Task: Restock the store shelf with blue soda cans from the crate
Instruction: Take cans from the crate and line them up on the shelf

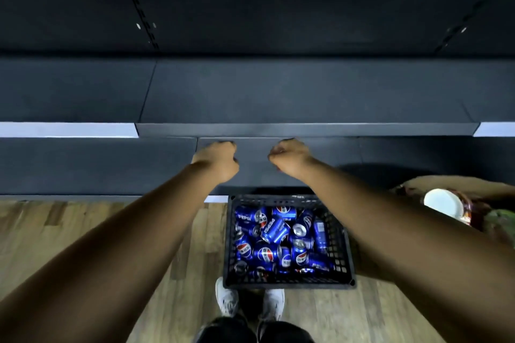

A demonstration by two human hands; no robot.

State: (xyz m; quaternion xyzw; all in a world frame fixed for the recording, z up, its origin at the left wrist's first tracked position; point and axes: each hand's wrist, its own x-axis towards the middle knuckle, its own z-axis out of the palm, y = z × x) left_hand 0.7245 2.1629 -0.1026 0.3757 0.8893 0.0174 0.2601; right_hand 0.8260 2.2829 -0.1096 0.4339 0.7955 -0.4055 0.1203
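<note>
Both arms were stretched out over the bare shelf (278, 97), left hand (217, 160) and right hand (289, 157) curled into fists holding nothing. The blue soda cans (274, 231) sat jumbled in the crate (344, 256) by my feet (0 stocked yet, I'd say). Next I'd need to reach down and grab 1.

You stand in a shop aisle: long dark metal display shelves (278, 92) with white price-label strips (67, 129) above a wood-plank floor (83, 231).
</note>
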